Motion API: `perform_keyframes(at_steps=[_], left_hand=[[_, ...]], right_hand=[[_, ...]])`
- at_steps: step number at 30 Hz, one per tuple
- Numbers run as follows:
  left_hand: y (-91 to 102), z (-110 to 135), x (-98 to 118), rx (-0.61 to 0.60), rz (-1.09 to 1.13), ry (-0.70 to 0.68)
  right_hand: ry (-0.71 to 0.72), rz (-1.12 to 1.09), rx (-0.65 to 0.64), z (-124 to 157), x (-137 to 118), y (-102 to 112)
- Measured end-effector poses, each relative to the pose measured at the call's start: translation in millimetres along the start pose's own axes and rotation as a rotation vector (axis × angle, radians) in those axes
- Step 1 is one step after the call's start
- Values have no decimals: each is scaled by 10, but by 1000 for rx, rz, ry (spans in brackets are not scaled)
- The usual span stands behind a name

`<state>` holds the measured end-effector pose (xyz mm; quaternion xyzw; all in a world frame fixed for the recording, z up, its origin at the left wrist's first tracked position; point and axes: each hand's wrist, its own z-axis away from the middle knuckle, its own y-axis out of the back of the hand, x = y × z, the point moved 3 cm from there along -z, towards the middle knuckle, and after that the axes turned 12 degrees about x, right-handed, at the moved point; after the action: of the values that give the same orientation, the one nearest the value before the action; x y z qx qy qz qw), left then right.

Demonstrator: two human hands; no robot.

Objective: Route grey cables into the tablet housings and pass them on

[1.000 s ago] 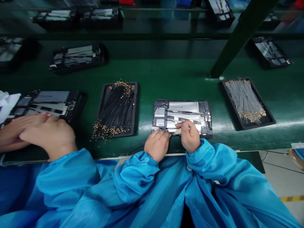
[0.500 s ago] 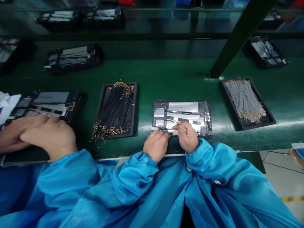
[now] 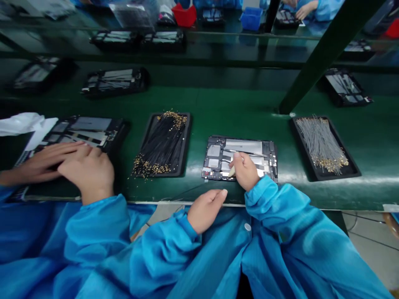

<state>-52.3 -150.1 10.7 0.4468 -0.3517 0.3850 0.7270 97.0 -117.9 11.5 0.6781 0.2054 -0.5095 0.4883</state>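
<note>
An opened tablet (image 3: 215,150) lies on the bench in front of me, its grey batteries, flat cables and boards exposed. My right hand (image 3: 246,171) is over its near half, closed round a short cream-coloured pointed tool (image 3: 231,171). The tip of this tool rests at the tablet's near edge; its exact kind is hidden by my fingers. My left hand (image 3: 206,211) hovers at the bench edge, apart from the tablet, thumb stretched out and nothing visible in it. Its other fingers are partly hidden.
Left of the tablet is a black tray (image 3: 186,143) of black cables with gold ends; to the right, another tray (image 3: 335,176) of grey cables. A co-worker's hands (image 3: 90,166) rest near another opened tablet (image 3: 93,123). A green post (image 3: 311,68) rises behind. More tablets (image 3: 115,81) stand further back.
My left hand has let go at the tablet's near edge and drawn back toward me. My right hand stays on the tablet with the pointed tool. The camera view has tilted up somewhat.
</note>
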Motion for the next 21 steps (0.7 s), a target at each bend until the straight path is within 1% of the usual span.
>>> perform_keyframes(at_steps=[1, 2, 3, 4, 5, 6, 7, 10, 12, 15, 17, 18, 21], left_hand=[[-34, 27, -42, -32, 185, 249], [-57, 33, -79, -10, 364, 471], [-60, 12, -107, 63, 522, 634], [-42, -34, -126, 172, 644, 730], [-10, -98, -141, 281, 723, 771], [29, -167, -151, 372, 759, 780], [67, -235, -157, 429, 766, 773], [152, -373, -145, 490, 700, 702], [200, -396, -111, 531, 643, 588], [262, -322, -52, 585, 580, 414], [271, -211, -33, 533, 554, 388], [257, -142, -32, 471, 543, 406], [147, 95, -65, 200, 504, 553]], right_hand=[[-25, -39, 11, -9, 35, 2], [-26, -70, 15, -12, 56, 0], [-20, -92, 21, -10, 71, -2], [-16, -112, 28, -5, 82, -3], [-19, -131, 35, 0, 92, -4], [-27, -148, 41, 5, 102, -5], [-34, -157, 44, 8, 111, -5], [-43, -160, 50, 3, 132, -2], [-49, -167, 50, -5, 147, -3], [-65, -188, 59, -9, 170, -9], [-69, -198, 62, -5, 181, -14], [-68, -202, 62, -2, 183, -15], [-62, -204, 60, 0, 181, -14]])
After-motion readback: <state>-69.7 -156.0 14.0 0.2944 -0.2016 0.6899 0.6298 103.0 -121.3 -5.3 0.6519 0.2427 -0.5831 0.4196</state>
